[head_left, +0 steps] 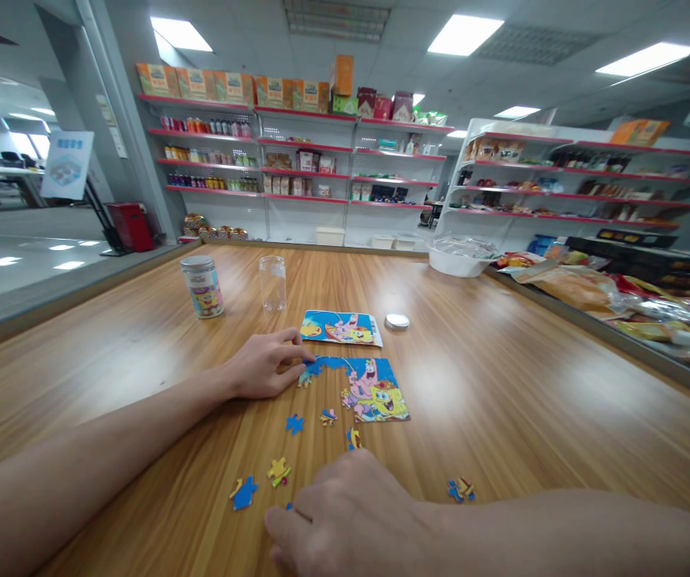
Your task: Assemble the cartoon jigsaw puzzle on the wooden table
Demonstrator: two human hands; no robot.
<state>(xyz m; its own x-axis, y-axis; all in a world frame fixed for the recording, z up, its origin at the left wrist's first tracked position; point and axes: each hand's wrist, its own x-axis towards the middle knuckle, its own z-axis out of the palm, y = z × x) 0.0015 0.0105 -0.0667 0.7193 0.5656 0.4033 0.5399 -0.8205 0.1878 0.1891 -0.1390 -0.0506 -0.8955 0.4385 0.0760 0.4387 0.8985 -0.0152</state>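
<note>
The partly joined jigsaw puzzle (pixel 384 385) lies flat, showing a pink starfish and a yellow sponge character on blue. My left hand (pixel 269 365) rests at its upper left corner, fingers apart, index finger and thumb touching the edge pieces. Closer to me, my right hand (pixel 350 513) is curled down on the table, its fingertips partly hidden. A bit of a blue puzzle piece (pixel 289 506) peeks out by its fingers. Loose around the hands are a blue piece (pixel 295 424), a yellow piece (pixel 279 471), a blue-and-yellow piece (pixel 244 492) and several others.
Beyond the puzzle lie a picture card (pixel 341 328) and a silver lid (pixel 397 321). A printed can (pixel 203 287) and a clear jar (pixel 272 284) stand at back left. A white basin (pixel 458 258) and packaged snacks (pixel 597 292) are at right, with stocked shelves behind.
</note>
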